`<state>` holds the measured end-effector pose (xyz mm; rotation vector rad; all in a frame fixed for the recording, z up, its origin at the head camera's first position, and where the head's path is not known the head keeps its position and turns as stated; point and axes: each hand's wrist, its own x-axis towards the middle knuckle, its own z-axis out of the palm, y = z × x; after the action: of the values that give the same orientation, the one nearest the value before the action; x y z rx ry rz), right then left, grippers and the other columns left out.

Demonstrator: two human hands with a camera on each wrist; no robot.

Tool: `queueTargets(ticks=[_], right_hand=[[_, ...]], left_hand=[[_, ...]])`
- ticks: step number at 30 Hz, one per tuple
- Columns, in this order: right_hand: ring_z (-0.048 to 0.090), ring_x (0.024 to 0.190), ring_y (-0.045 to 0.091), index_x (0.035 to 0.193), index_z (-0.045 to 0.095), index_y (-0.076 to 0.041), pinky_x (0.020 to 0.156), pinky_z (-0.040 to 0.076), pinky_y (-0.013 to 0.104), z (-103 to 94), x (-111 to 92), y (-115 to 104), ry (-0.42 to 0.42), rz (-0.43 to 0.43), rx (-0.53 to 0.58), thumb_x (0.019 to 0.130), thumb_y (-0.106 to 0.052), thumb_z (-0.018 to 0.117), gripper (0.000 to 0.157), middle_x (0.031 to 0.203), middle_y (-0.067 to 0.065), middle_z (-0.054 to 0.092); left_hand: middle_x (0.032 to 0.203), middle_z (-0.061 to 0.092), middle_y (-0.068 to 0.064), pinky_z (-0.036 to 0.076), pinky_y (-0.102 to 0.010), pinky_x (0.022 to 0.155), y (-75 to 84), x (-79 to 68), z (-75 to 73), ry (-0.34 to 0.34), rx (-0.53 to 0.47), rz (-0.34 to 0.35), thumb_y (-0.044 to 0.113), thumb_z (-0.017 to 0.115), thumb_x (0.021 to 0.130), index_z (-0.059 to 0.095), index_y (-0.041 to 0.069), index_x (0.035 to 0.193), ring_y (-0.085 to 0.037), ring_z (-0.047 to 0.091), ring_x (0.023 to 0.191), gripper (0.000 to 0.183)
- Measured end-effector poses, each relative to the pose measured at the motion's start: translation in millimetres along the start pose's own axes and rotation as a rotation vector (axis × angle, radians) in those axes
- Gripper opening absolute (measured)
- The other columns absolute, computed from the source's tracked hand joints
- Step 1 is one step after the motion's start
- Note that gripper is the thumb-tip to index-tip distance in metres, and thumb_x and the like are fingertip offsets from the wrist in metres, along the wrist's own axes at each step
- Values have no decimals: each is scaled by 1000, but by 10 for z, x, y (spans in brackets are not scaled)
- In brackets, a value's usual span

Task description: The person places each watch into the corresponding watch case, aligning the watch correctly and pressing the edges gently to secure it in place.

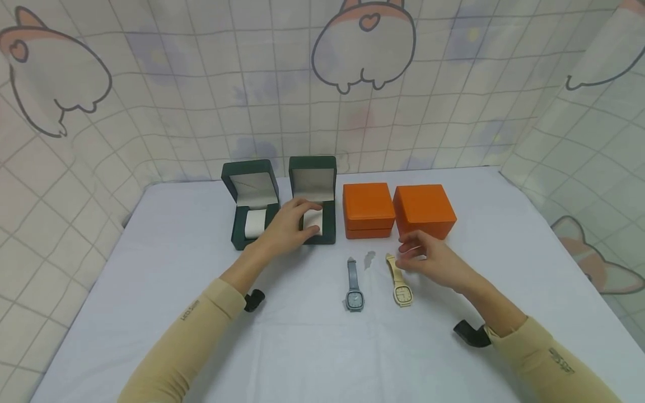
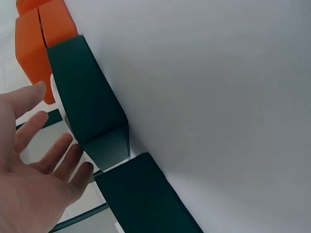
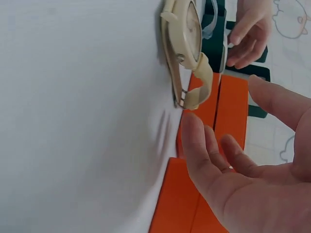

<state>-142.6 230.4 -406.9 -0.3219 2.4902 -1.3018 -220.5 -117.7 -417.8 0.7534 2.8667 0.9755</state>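
Note:
In the head view, my left hand (image 1: 291, 224) is over the right-hand green watch box (image 1: 329, 224), whose lid stands up. Its thumb and fingers are spread around the white cushion (image 1: 313, 219) inside, and the left wrist view shows the fingers loosely bent. My right hand (image 1: 433, 260) hovers by the strap end of a pale yellow watch (image 1: 402, 295). From the right wrist view, the fingertips are just short of the buckle, with nothing between thumb and fingers. A blue-grey watch (image 1: 355, 301) lies left of the yellow one, both straps pointing away.
Another green box (image 1: 239, 224) with a white cushion stands with its lid raised at the left. Two closed orange boxes (image 1: 369, 204) sit to the right of the green pair. A small grey patch (image 1: 369, 258) shows on the white cloth between the watches. A patterned curtain (image 1: 282, 106) hangs behind.

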Motion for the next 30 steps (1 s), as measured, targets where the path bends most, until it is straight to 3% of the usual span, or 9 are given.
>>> queueTargets(ticks=[6,11,19,30], right_hand=[[60,110,29,140,45,5,94,55,38,10,0,56,-81,60,112,96,-24,75,60,125,17,61],[63,110,28,142,42,7,96,55,39,16,-3,105,-128,85,184,97,-21,74,62,129,20,61],[65,110,27,144,41,6,102,52,45,16,-27,111,-143,130,195,97,-22,73,63,127,17,64],[68,100,25,135,53,11,92,54,29,1,-54,149,-207,123,215,96,-16,73,51,110,12,73]], left_hand=[[147,49,-15,36,-48,115,-33,29,-49,-48,46,16,24,72,99,59,11,142,-33,45,135,47],[148,48,-15,34,-51,116,-52,45,-90,-85,68,20,26,72,99,57,12,144,-34,43,136,49],[150,47,-15,33,-53,116,-118,86,-149,-148,95,40,32,73,98,54,13,148,-36,41,138,56],[153,47,-17,31,-56,117,-121,114,-190,-210,168,36,33,71,98,50,8,152,-37,38,142,63]])
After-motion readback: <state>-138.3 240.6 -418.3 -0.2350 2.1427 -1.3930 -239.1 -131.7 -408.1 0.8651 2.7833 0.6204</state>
